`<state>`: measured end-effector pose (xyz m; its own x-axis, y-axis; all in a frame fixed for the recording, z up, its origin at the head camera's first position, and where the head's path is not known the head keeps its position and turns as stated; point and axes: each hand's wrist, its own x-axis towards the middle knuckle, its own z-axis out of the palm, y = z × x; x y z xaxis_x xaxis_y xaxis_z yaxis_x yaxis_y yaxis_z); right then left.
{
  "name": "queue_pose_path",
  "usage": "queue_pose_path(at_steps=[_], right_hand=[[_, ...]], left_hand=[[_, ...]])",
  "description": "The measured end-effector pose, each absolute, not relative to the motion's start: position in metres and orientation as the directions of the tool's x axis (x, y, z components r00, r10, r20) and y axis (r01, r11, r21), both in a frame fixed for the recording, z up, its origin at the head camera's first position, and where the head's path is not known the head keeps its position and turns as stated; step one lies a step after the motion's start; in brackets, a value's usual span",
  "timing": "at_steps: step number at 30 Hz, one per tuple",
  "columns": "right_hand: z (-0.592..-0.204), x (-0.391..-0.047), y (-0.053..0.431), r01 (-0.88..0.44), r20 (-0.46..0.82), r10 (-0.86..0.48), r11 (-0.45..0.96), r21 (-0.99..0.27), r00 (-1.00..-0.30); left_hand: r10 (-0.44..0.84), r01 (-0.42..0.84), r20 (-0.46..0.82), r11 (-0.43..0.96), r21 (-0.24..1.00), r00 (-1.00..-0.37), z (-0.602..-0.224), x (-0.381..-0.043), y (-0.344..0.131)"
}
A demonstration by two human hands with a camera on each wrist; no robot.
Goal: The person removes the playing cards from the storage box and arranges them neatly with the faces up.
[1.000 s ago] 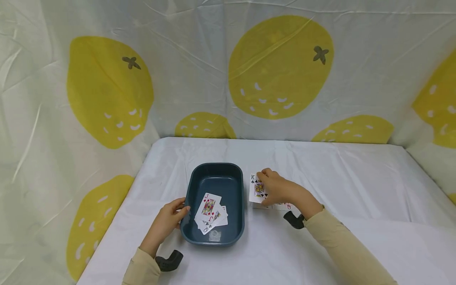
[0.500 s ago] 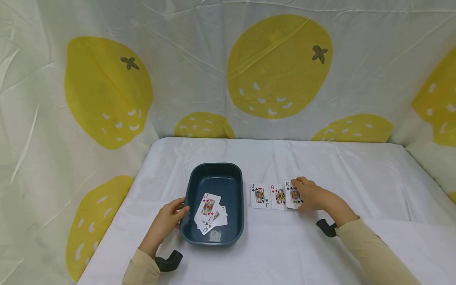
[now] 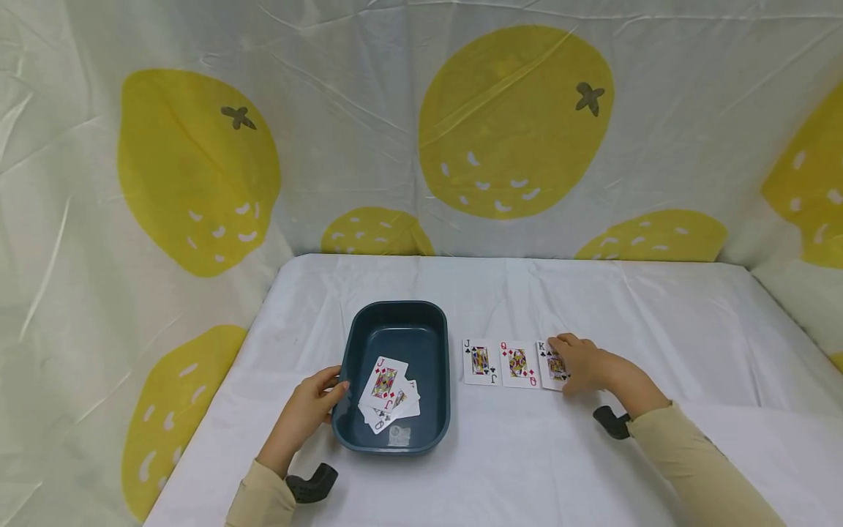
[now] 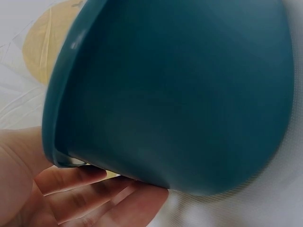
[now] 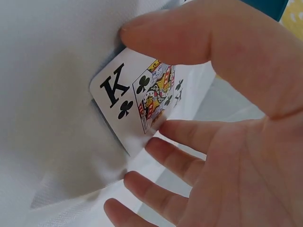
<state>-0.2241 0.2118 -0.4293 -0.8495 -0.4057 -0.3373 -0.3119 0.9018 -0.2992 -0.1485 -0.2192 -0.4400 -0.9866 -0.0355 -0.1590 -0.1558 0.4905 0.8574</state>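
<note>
King of clubs: face up on the table, right of the tray.
Long axis toward table's far edge; right hand, nearer, holds it between thumb and fingers; left hand, well apart, grips tray's left rim.

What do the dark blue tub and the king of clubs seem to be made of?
Dark blue tub: probably moulded plastic with a smooth satin finish, judging by its rounded corners and soft highlights. King of clubs: likely coated paper or thin plastic, being flat and crisply printed; which one is unclear.
</note>
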Motion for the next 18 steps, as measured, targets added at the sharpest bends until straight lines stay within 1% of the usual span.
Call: queue_pose_path(at_steps=[18], right_hand=[[-0.433,-0.2228,0.2115,-0.274,-0.348,-0.376,0.911,-0.309,-0.859]], left_hand=[[-0.035,-0.145,-0.148,0.496,0.856,-0.988,-0.4416,-0.1478,-0.2193]])
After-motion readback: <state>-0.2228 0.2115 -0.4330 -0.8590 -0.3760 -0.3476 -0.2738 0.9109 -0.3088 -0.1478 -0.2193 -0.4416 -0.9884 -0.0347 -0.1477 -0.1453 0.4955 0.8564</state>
